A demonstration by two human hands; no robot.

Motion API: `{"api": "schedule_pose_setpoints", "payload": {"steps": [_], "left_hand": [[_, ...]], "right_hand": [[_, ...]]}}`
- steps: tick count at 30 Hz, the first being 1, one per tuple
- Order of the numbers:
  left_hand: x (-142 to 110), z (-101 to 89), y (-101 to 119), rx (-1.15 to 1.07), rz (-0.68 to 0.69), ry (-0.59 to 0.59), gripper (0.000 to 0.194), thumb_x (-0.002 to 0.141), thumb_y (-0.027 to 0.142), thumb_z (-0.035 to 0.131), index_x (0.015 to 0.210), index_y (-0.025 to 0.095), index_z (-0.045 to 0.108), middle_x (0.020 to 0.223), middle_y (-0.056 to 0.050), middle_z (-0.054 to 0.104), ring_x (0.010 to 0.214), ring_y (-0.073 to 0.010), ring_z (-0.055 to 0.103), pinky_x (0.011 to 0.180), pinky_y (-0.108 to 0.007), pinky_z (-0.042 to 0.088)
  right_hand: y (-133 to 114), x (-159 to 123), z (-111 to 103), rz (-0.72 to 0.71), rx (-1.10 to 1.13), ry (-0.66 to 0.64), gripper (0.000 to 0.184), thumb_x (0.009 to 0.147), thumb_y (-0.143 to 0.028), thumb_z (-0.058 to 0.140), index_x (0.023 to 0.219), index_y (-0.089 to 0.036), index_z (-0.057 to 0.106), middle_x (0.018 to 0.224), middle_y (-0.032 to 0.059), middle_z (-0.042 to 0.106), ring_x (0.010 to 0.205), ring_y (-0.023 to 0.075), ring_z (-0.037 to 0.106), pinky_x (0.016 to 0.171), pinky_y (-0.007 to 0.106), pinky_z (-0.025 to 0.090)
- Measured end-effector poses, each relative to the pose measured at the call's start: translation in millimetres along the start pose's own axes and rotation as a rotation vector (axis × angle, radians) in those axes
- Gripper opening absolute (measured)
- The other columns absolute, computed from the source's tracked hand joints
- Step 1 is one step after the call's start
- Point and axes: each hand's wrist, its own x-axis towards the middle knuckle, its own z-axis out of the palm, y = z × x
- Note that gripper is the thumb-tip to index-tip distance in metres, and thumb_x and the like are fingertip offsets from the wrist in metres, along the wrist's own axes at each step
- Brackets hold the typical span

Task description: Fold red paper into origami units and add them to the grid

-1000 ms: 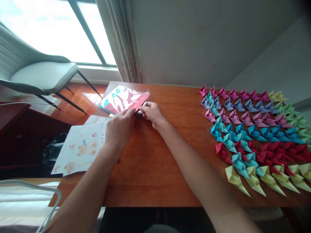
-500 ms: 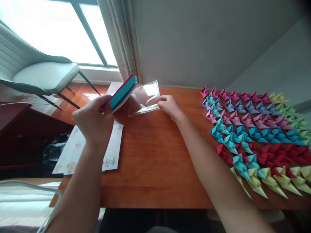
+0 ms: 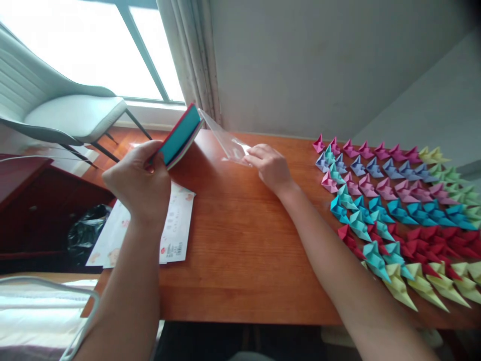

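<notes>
My left hand [image 3: 141, 175] is closed on a stack of coloured paper [image 3: 183, 133], tilted up above the table. Blue and red show on the stack's near side, with paler sheets along its lower edge. To the right, my right hand [image 3: 271, 167] pinches the end of a clear plastic sleeve [image 3: 227, 142]. The sleeve stretches up and left, its far end close to the top corner of the stack; whether they touch I cannot tell. Below my left hand, white printed sheets [image 3: 178, 225] lie on the table, partly hidden by my forearm.
Several rows of folded paper figures [image 3: 383, 188] in pink, purple, blue, red, green and yellow cover the right side of the wooden table [image 3: 240, 260]. A grey chair [image 3: 75, 118] stands by the window. A black plastic bag [image 3: 86, 234] is left of the table.
The stack of coloured paper has come out of its clear sleeve and moved left and up in my left hand. My right hand has moved right, drawing the sleeve away.
</notes>
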Motion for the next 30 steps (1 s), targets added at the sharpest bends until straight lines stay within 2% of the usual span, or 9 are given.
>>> {"api": "schedule_pose_setpoints", "payload": {"steps": [5,11,15,19,22,25,27,30], "left_hand": [[1,-0.5,-1,0.006,-0.004,0.001,0.03,0.088,0.025,0.058,0.111,0.02,0.077,0.098,-0.004,0.079,0.082,-0.0186,0.072,0.08,-0.026,0.053],[2,1.0,-3,-0.002,-0.04,0.024,0.029,0.087,0.023,0.06,0.11,0.02,0.077,0.098,-0.003,0.079,0.083,-0.0175,0.072,0.079,-0.024,0.052],[1,3.3,-1,0.051,0.007,0.029,0.028,0.086,0.021,0.06,0.108,0.021,0.078,0.098,-0.003,0.08,0.081,-0.0179,0.071,0.077,-0.025,0.05],[-6,10.3,3,0.078,0.055,-0.058,0.029,0.09,0.022,0.057,0.111,0.021,0.076,0.102,-0.006,0.079,0.083,-0.0203,0.072,0.078,-0.028,0.051],[-13,18.2,7,0.106,0.071,-0.129,0.029,0.09,0.021,0.055,0.111,0.023,0.076,0.104,-0.007,0.079,0.088,-0.0236,0.073,0.079,-0.032,0.051],[-18,25.2,12,0.13,0.089,-0.204,0.03,0.091,0.02,0.054,0.111,0.024,0.076,0.106,-0.007,0.079,0.092,-0.0268,0.074,0.078,-0.034,0.051],[-20,28.0,13,0.147,0.098,-0.236,0.03,0.092,0.02,0.053,0.111,0.024,0.076,0.106,-0.008,0.079,0.093,-0.0284,0.074,0.078,-0.035,0.051],[-20,29.5,14,0.154,0.106,-0.251,0.031,0.093,0.019,0.052,0.111,0.024,0.076,0.104,-0.008,0.079,0.093,-0.0296,0.074,0.078,-0.036,0.051]], "right_hand": [[2,1,12,-0.027,0.037,-0.005,0.032,0.099,-0.01,0.046,0.109,-0.023,0.074,0.127,0.0058,0.068,0.122,0.0216,0.056,0.099,0.035,0.045],[20,-4,16,0.024,0.059,0.101,0.033,0.098,-0.007,0.044,0.103,-0.017,0.075,0.122,0.012,0.069,0.125,0.0248,0.055,0.105,0.041,0.046],[22,-2,26,-0.035,0.088,0.062,0.031,0.096,-0.005,0.047,0.1,-0.017,0.076,0.123,0.0107,0.07,0.128,0.0241,0.055,0.109,0.04,0.044],[3,13,36,-0.123,0.114,-0.021,0.033,0.093,-0.002,0.049,0.103,-0.02,0.075,0.129,0.0052,0.069,0.133,0.0218,0.051,0.116,0.041,0.036],[-20,24,40,-0.124,0.117,-0.066,0.035,0.092,-0.002,0.049,0.105,-0.022,0.075,0.126,0.0031,0.07,0.133,0.0234,0.05,0.117,0.047,0.031],[-45,27,41,0.018,0.086,-0.045,0.031,0.097,-0.012,0.047,0.116,-0.016,0.07,0.135,0.0126,0.063,0.131,0.028,0.049,0.109,0.045,0.038],[-58,27,43,0.097,0.065,-0.04,0.031,0.099,-0.023,0.047,0.118,-0.012,0.069,0.133,0.0185,0.063,0.125,0.0327,0.05,0.105,0.049,0.04],[-67,30,50,0.154,0.05,-0.097,0.029,0.097,-0.028,0.053,0.114,-0.012,0.07,0.122,0.0197,0.067,0.118,0.0327,0.054,0.104,0.05,0.04]]}}
